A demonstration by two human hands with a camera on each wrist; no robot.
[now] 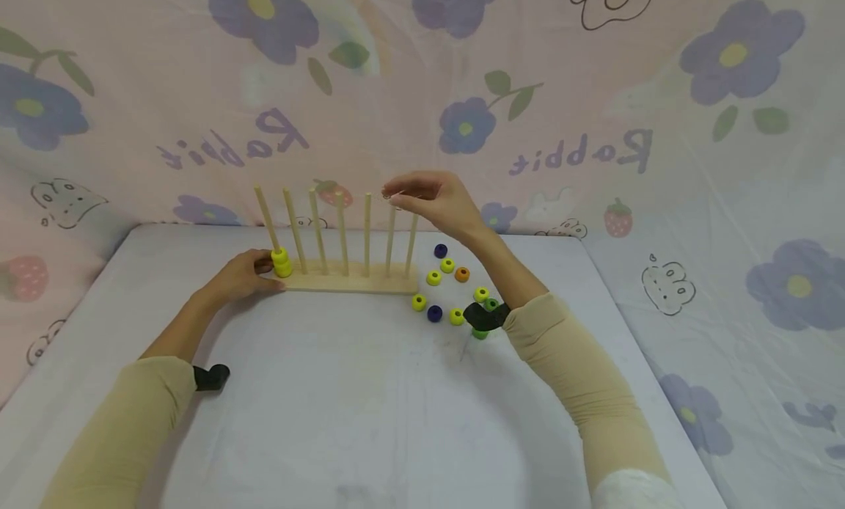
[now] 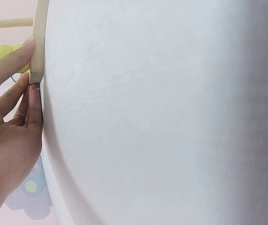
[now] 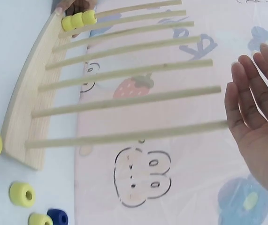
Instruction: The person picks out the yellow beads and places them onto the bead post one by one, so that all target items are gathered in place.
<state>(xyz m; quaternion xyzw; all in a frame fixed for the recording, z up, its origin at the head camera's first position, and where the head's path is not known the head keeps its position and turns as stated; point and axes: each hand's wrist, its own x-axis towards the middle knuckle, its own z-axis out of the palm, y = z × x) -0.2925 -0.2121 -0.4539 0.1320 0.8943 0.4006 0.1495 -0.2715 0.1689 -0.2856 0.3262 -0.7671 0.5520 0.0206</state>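
Note:
A wooden peg rack (image 1: 350, 282) stands on the table, with several thin upright pegs along its base. Three yellow beads (image 1: 281, 262) are stacked on its leftmost peg; the other pegs carry none. My left hand (image 1: 239, 276) holds the base's left end between thumb and fingers, close by those beads. In the left wrist view the thumb (image 2: 12, 60) lies along the base and the fingertips touch its end. Above the tops of the right-hand pegs is my right hand (image 1: 444, 199). Its fingers (image 3: 248, 93) are loosely extended in the right wrist view, and nothing shows between them.
Loose beads lie right of the rack: several yellow ones (image 1: 419, 302), dark blue ones (image 1: 434, 314), an orange one (image 1: 462, 274) and green ones (image 1: 480, 334), partly beneath the right forearm. A patterned cloth (image 1: 396, 91) hangs behind the white table (image 1: 317, 406).

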